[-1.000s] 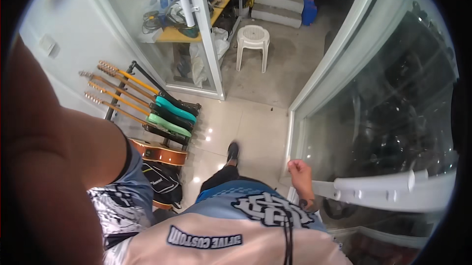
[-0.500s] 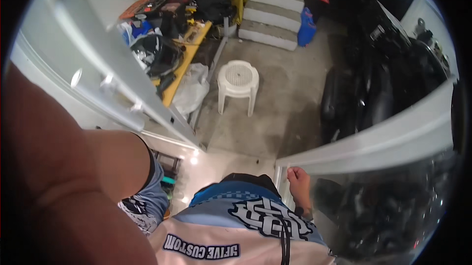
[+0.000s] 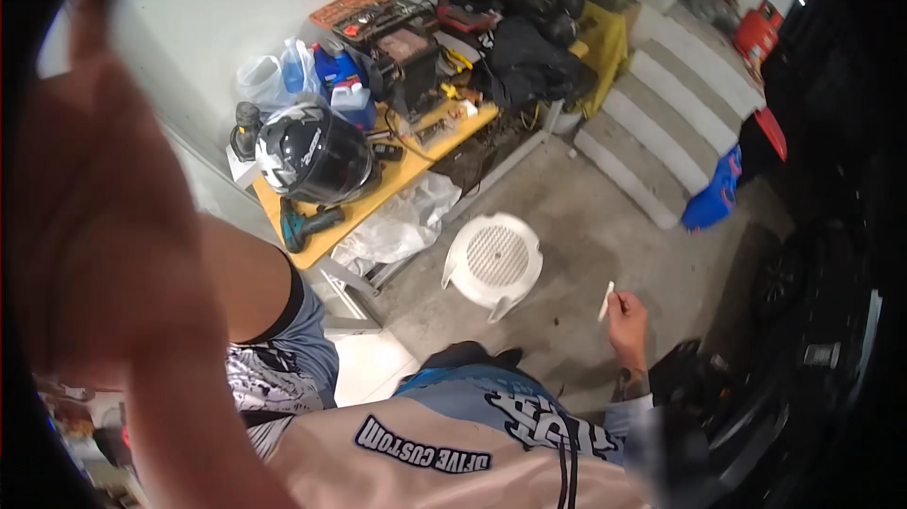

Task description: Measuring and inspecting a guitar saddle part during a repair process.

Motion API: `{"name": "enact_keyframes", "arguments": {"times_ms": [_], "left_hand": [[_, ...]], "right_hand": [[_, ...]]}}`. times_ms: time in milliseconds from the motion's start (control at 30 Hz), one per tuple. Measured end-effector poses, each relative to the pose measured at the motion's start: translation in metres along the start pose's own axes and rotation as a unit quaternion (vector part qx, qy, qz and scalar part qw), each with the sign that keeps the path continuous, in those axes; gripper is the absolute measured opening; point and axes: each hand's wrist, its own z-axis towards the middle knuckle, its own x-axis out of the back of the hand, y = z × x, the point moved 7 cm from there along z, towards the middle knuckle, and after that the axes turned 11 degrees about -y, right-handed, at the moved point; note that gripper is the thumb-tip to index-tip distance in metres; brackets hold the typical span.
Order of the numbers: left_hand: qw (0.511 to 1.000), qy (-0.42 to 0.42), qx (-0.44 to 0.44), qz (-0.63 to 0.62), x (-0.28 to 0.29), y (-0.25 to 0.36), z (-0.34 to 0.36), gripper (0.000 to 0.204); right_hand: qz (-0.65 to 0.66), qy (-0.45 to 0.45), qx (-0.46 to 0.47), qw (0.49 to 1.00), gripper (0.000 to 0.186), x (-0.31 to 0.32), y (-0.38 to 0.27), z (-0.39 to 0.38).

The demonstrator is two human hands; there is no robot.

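Observation:
My right hand is low on the right in front of me, its fingers closed around a short, thin, whitish stick-like piece that sticks out past the thumb. What kind of thing it is cannot be made out. At the left edge, my left arm is raised close to the camera. My left hand is large, dark and smeared there, so its fingers do not show. Ahead of my body stands a white plastic stool with a round, perforated seat, and neither hand touches it.
A yellow-topped workbench on the left holds a black helmet, a teal cordless drill, bottles and an open toolbox. Concrete steps rise at the back. A blue bag leans beside them. A black motorcycle-like shape stands at right.
I have moved forward through the doorway and turned left; the door frames have left the view. The stool and workbench appear nearer. My right hand now shows the whitish piece.

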Motion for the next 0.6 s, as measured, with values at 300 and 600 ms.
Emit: {"name": "enact_keyframes", "arguments": {"times_ms": [300,600], "left_hand": [[0.703,0.099,0.694,0.121,-0.236,-0.231,-0.284,0.049],[0.579,0.294,0.749,0.131,-0.334,-0.412,-0.356,0.047]], "right_hand": [[-0.186,-0.011,-0.026,0.982,0.025,0.166,0.078,0.232],[-0.03,-0.033,-0.134,0.99,0.034,0.321,0.285,0.396]]}}
